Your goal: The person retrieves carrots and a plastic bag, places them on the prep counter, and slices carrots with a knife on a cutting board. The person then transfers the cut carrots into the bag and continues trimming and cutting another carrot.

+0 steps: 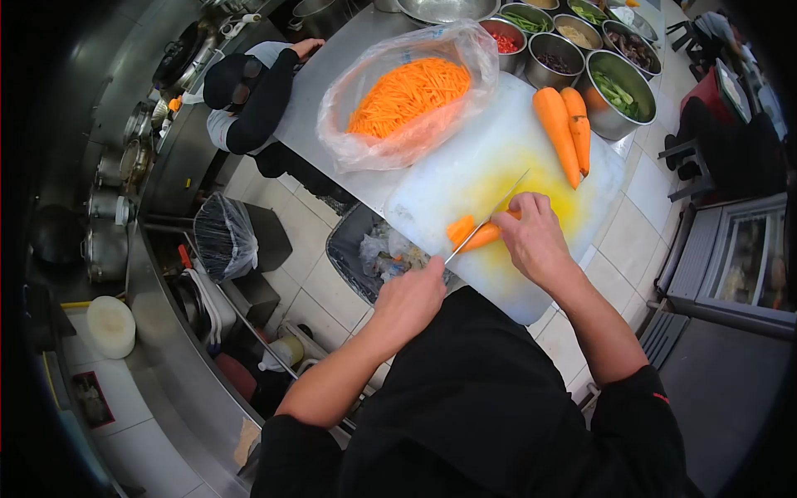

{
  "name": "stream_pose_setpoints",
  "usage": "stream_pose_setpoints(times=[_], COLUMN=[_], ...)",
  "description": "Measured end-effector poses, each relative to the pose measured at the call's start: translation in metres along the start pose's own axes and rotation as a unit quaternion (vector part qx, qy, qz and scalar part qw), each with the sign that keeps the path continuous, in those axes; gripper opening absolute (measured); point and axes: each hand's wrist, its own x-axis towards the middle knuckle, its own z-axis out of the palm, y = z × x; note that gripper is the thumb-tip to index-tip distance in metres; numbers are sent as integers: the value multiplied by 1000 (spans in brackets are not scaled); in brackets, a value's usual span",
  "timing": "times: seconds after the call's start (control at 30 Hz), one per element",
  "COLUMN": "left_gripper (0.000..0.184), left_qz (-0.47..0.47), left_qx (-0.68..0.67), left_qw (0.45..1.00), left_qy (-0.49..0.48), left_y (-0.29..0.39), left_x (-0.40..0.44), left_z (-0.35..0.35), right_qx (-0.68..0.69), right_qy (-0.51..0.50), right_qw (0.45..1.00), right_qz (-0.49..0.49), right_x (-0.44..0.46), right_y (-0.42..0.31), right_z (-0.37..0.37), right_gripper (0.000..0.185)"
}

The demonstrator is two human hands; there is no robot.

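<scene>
The left hand is closed around the knife at its handle end, and the right hand grasps the carrot, which lies on the white board under its fingers, against the blade. This carrot is probably light, firm and stiff, but its rounded side may roll; it is safer to take it from above, with fingertips bent away from the edge. The blade is thin, straight metal. Beyond the right hand, two whole carrots lie, long and tapering. Farther from the left hand, a thin, wrinkled plastic bag contains fine orange shreds.
</scene>
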Motion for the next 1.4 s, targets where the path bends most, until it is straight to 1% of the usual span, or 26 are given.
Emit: stream_pose_setpoints(times=[0.07,0.17,0.27,0.47,0.57,0.67,0.8,0.87,0.97,1.07,1.13,1.2,1.3,1.37,1.4], left_gripper=[19,18,20,20,19,20,21,21,21,22,21,21,21,21,21], left_qz=[7,9,-23,-14,6,-20,-1,-4,14,-4,-12,-11,-1,11,5], left_qx=[16,-8,5,-1,-13,1,-13,-3,-16,-1,-6,-7,-8,-13,-11], left_qw=[1000,1000,999,1000,1000,999,1000,1000,999,999,1000,1000,1000,1000,1000], left_qy=[1,2,-24,-2,-3,-44,-13,-13,-24,-32,-3,9,-2,-17,-20], left_y=[3,5,11,9,12,18,7,11,20,20,10,8,16,24,24], left_x=[19,7,-14,31,12,-6,23,31,8,0,21,33,29,10,8], left_z=[2,-12,-25,6,-11,-27,4,1,-24,-22,9,16,-3,-23,-20], right_qx=[1,7,13,19,16,17,24,22,23,24,27,32,27,35,39], right_qy=[0,1,5,13,10,7,21,22,21,22,27,31,28,49,57], right_qw=[1000,1000,1000,1000,1000,1000,999,1000,1000,999,999,999,999,998,997], right_qz=[2,0,0,3,6,4,-3,-3,4,4,1,1,2,-9,-14], right_x=[0,1,-2,-1,0,-1,-1,-1,0,-2,-1,-2,-1,-1,-2], right_y=[-1,0,0,1,0,1,3,3,1,2,3,3,2,3,3], right_z=[-1,-4,-2,0,-2,1,3,2,0,3,4,3,2,3,4], right_gripper=[27,27,27,28,28,28,28,27,27,26,26,25,25,21,19])
